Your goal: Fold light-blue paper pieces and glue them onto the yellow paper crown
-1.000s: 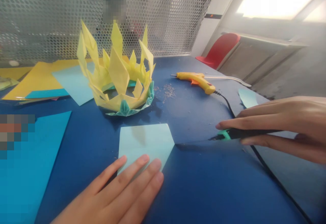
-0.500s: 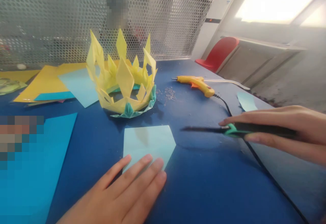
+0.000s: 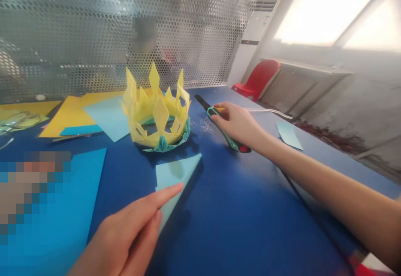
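Note:
My left hand (image 3: 134, 221) is on a small light-blue paper (image 3: 173, 173) in front of me, its index finger stretched along the face. The right edge of the paper stands off the table and casts a shadow; the fingers behind it are hidden. Farther right, my right hand (image 3: 233, 121) grips what looks like a utility knife (image 3: 225, 131) with a black blade, green trim and a red spot near its end. The blade points away to the left. Under that hand the yellow glue gun (image 3: 222, 109) is mostly covered.
A yellow paper crown (image 3: 161, 115) with teal folded trim stands beyond the paper. Blue card (image 3: 81, 209) and yellow sheets (image 3: 62, 117) lie at left. At right are a pale-blue piece (image 3: 290, 136), a black cord (image 3: 293, 188) and a red chair (image 3: 258, 77). Perforated metal panel (image 3: 194, 33) behind.
My right hand has carried the knife away and leftward to the glue gun. My left hand has gone from lying flat to taking the light-blue paper, whose right edge has lifted.

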### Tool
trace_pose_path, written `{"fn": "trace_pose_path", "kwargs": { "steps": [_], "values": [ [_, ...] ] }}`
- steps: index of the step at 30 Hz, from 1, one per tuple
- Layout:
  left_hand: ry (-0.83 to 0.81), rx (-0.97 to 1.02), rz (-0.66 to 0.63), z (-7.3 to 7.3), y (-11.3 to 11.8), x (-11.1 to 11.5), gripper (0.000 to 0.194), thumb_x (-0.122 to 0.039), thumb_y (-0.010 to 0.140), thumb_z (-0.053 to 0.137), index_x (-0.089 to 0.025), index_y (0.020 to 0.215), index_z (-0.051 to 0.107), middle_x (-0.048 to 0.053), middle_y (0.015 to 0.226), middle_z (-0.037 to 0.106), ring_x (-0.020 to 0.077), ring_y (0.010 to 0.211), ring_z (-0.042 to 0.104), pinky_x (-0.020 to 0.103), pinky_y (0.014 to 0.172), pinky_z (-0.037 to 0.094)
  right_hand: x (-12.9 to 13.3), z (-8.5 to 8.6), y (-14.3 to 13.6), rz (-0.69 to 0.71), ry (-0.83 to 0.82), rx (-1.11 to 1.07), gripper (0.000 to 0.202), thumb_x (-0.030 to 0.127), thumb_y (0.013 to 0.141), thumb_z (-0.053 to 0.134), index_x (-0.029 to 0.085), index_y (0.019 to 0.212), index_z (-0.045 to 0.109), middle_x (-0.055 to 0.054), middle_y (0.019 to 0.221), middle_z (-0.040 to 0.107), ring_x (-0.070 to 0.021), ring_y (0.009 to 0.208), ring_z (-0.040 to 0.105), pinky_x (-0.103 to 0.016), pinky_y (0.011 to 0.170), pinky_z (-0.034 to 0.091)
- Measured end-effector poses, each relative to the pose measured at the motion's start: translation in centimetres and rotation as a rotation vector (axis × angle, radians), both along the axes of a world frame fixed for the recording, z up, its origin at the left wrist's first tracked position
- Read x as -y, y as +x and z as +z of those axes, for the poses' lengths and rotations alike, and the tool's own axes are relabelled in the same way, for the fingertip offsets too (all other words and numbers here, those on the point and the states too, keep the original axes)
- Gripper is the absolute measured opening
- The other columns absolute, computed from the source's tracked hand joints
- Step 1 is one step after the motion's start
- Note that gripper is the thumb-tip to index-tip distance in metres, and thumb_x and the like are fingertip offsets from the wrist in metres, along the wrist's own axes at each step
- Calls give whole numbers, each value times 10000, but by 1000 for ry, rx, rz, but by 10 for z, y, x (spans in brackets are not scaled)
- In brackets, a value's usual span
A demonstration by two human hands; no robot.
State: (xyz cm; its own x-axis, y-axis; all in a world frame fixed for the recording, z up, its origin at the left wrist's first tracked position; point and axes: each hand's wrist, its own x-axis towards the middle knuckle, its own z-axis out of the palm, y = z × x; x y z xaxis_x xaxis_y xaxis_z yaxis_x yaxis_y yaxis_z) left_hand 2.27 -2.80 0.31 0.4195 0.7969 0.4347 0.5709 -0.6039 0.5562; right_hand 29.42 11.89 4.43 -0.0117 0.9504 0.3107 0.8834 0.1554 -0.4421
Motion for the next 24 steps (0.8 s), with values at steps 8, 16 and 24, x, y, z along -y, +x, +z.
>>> {"fn": "trace_pose_path", "kwargs": {
  "steps": [8,16,24],
  "values": [
    [-121,241,150,2,-1,-3,283,-327,948,502,-489,1095,681,-189,1050,753,75,952,732,100,821,529,8,-1,1,183,128,-203,221,364,870,579,204,959,702,-103,1100,686,-292,1095,605,-472,996,424],
    [-506,543,476,9,3,0,306,-492,864,614,-308,1067,752,-4,1132,740,256,1096,669,228,775,602,62,18,-40,459,-256,-705,469,634,872,525,186,906,658,-43,829,705,-192,754,675,-307,647,539],
    [-998,984,354,25,14,-7,424,-435,561,886,-285,848,612,-67,756,703,119,576,629,182,512,512,87,8,-64,387,-694,-1112,341,388,641,856,168,803,651,34,722,662,-96,625,601,-202,571,481]
  ]
}}
